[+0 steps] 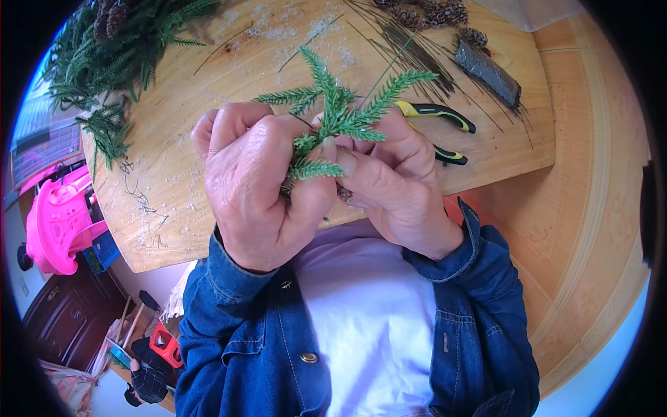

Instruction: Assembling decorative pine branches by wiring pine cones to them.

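Note:
A green artificial pine sprig (337,115) stands between my two hands at the near edge of the table, its needled tips fanned upward and outward. My left hand (257,184) is closed around the lower part of the sprig. My right hand (399,181) pinches at the same stem, thumb and fingertips meeting my left thumb there. A thin dark wire shows by my left index finger, and a thin green strand slants up behind the sprig. Under my right thumb, a small piece of brown pine cone (344,194) peeks out, mostly hidden.
Yellow-and-black handled pliers (445,115) lie just beyond my right hand. Farther back are loose thin wires (417,59), a dark wrapped bundle (490,71) and several pine cones (445,12). Green pine branches (111,62) are heaped at the far left of the wooden table (187,125).

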`<state>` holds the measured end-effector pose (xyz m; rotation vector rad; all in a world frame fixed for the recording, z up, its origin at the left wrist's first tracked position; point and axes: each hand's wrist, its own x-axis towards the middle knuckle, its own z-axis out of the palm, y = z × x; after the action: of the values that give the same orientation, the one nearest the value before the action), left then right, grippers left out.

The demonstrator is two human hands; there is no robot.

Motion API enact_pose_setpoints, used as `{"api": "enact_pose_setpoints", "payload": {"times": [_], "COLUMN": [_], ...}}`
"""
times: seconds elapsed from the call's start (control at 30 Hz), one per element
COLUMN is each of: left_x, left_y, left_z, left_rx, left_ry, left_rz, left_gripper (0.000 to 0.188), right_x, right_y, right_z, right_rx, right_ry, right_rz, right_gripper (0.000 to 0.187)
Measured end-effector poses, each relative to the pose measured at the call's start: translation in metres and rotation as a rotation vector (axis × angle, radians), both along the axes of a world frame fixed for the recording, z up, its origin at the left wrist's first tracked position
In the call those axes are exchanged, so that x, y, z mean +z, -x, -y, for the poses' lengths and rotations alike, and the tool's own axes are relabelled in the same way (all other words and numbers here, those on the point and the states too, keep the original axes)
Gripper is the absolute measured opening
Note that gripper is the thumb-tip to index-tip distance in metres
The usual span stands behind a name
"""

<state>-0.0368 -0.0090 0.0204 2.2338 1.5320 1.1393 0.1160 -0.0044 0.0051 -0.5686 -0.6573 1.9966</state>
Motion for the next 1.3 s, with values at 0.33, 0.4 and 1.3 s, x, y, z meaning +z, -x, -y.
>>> {"api": "enact_pose_setpoints", "payload": {"times": [0.33,0.4,1.3], "left_x": [0.001,-0.004,-0.006], "left_y": [0.000,0.001,0.010], "left_z": [0.007,0.008,0.003], "left_rx": [-0.022,-0.026,-0.157], "left_ry": [0.103,0.119,0.049], "left_rz": [0.021,0.069,0.120], "left_gripper": [0.011,0.011,0.018], "right_x": [-0.013,-0.014,-0.008], "right_y": [-0.002,-0.002,-0.021], "right_z": [-0.002,-0.003,-0.019], "right_rx": [0.027,0.043,0.207], "right_ry": [-0.115,-0.148,-0.373], "right_rz": [0.135,0.157,0.290], "right_gripper": [0.031,0.029,0.047]}}
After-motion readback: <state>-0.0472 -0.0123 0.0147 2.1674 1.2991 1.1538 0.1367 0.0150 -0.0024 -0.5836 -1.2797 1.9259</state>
